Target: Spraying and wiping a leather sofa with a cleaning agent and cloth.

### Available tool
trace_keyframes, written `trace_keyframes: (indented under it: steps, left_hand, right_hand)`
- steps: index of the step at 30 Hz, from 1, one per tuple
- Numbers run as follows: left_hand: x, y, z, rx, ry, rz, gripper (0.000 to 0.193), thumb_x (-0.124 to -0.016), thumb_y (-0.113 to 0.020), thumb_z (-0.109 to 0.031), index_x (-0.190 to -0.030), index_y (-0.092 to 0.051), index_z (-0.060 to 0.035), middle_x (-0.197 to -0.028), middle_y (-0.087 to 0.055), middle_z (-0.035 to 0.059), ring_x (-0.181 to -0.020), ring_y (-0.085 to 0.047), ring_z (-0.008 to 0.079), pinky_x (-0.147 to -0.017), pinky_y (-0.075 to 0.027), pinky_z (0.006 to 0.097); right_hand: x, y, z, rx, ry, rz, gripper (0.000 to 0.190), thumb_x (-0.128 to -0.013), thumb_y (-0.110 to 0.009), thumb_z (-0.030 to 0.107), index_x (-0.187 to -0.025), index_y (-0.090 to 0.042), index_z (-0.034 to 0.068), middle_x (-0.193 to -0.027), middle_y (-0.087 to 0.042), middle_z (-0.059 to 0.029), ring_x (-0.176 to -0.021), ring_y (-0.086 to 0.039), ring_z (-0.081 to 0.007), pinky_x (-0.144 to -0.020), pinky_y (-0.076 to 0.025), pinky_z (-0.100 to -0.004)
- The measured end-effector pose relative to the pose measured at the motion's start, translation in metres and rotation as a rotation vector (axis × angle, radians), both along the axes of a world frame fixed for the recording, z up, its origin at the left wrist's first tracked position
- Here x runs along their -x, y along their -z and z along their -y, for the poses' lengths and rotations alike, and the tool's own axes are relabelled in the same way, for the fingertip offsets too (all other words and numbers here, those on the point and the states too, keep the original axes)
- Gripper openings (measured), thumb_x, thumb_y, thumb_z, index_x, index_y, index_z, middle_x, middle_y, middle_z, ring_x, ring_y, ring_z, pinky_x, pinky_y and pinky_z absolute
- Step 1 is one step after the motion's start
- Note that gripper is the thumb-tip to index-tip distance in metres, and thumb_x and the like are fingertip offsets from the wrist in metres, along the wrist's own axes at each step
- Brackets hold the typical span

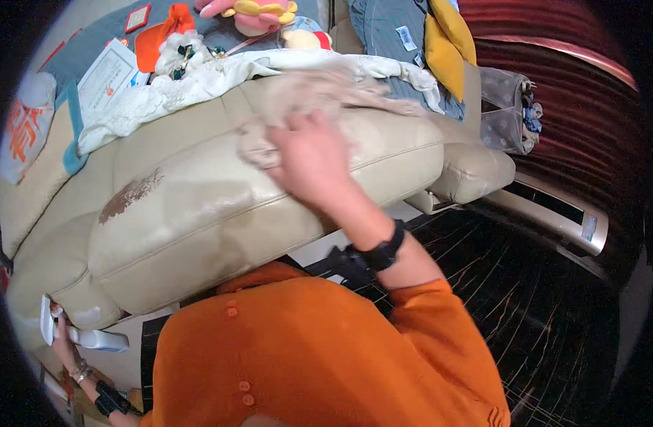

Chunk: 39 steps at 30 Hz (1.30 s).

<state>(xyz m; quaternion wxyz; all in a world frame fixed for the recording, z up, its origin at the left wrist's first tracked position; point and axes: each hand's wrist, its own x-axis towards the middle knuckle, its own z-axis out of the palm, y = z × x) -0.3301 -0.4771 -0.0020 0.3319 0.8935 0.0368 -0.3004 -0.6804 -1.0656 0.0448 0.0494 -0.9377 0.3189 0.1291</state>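
My right hand (310, 155) is closed on a pale pink cloth (326, 91), which is blurred by motion and lies over the seat and the seam behind it. Under it is a cream leather sofa (198, 208), glossy in places, with a worn brown patch (130, 196) on its left part. At the lower left, by the sofa's end, my left hand (64, 333) grips a white spray bottle (99, 339) by its neck, and the bottle lies tilted sideways.
Along the backrest runs white lace fabric (198, 93). Behind it lie a certificate-like sheet (108, 74), an orange cloth item (150, 45), plush toys (257, 18) and a yellow cushion (446, 53). A floral fabric holder (503, 109) stands at right, near a dark red curtain (551, 96) and a long silver appliance (551, 213).
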Motion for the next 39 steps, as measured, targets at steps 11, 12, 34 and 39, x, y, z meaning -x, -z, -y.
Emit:
trace_keyframes:
  steps: [11,12,34,39]
  left_hand:
    - [0.018,-0.019,0.043,0.007,-0.128,0.055,0.046,-0.082,-0.065,-0.026,-0.116,-0.054,0.0028,-0.104,-0.058,0.0040,-0.089,-0.054,0.0135,-0.077,-0.043,0.0261]
    - [0.021,-0.021,0.052,-0.018,-0.083,0.069,0.045,-0.082,-0.065,-0.025,-0.115,-0.054,0.0026,-0.104,-0.058,0.0039,-0.090,-0.054,0.0133,-0.078,-0.043,0.0260]
    - [0.035,-0.033,0.071,0.182,0.134,0.189,0.041,-0.080,-0.064,-0.017,-0.116,-0.055,-0.0004,-0.105,-0.059,0.0049,-0.095,-0.055,0.0158,-0.084,-0.043,0.0278]
    - [0.033,-0.033,0.082,0.238,0.151,0.122,0.041,-0.077,-0.065,-0.012,-0.115,-0.056,-0.0002,-0.106,-0.060,0.0061,-0.094,-0.057,0.0163,-0.085,-0.044,0.0290]
  right_hand:
    - [0.226,-0.035,0.178,0.353,0.267,-0.379,0.033,-0.072,-0.061,0.017,-0.099,-0.061,-0.001,-0.098,-0.059,-0.0210,-0.094,-0.056,-0.0346,-0.083,-0.045,-0.0422]
    - [0.246,-0.028,0.188,0.373,0.250,-0.234,0.035,-0.073,-0.060,0.019,-0.102,-0.060,-0.001,-0.102,-0.058,-0.0216,-0.097,-0.056,-0.0353,-0.084,-0.045,-0.0419]
    - [-0.005,-0.020,-0.070,-0.416,-0.316,0.499,0.047,-0.064,-0.069,0.012,-0.110,-0.059,0.017,-0.107,-0.054,-0.0111,-0.097,-0.052,-0.0306,-0.085,-0.043,-0.0403]
    - [0.129,-0.033,0.038,0.073,0.330,0.157,0.045,-0.067,-0.068,0.013,-0.107,-0.056,0.000,-0.103,-0.057,-0.0203,-0.093,-0.056,-0.0358,-0.083,-0.046,-0.0408]
